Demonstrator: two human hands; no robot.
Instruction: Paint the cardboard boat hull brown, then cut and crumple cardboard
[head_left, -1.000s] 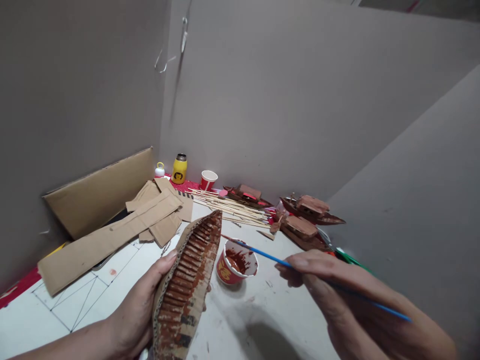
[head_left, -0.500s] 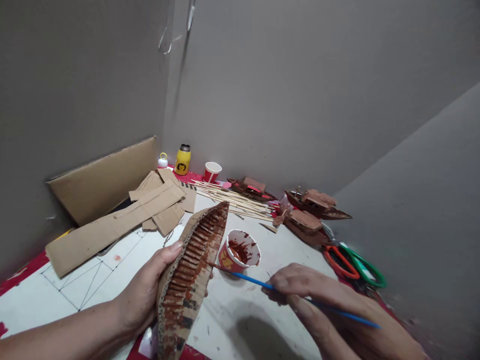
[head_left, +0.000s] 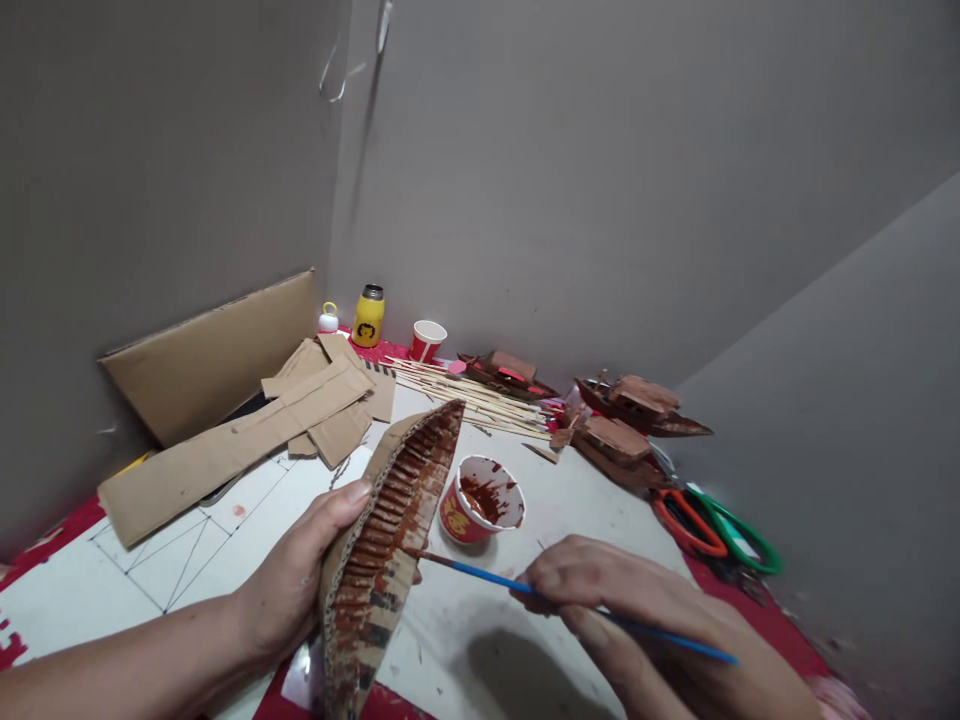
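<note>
My left hand (head_left: 304,565) is closed around the edge of a cardboard boat hull (head_left: 390,540), holding it tilted with its pointed end up. Reddish-brown paint covers much of its ribbed inside; bare cardboard and dark stripes show along the lower right side. Between the fingers and thumb of my right hand (head_left: 607,600) is a blue paintbrush (head_left: 491,577), its tip touching the hull's inner side. Just beyond the brush stands a red paper cup (head_left: 469,520) with brown paint inside and smears on its rim.
Brown boat models (head_left: 637,396) sit at the back right, near orange-handled scissors (head_left: 690,522) and green-handled scissors (head_left: 739,535). Thin wooden sticks (head_left: 465,395), a second paper cup (head_left: 427,342) and a yellow bottle (head_left: 368,318) lie farther back. Cardboard pieces (head_left: 240,440) cover the left side.
The brush tip has moved a little down and left along the hull's inner side. My right hand has shifted slightly left with it; both grips stay the same.
</note>
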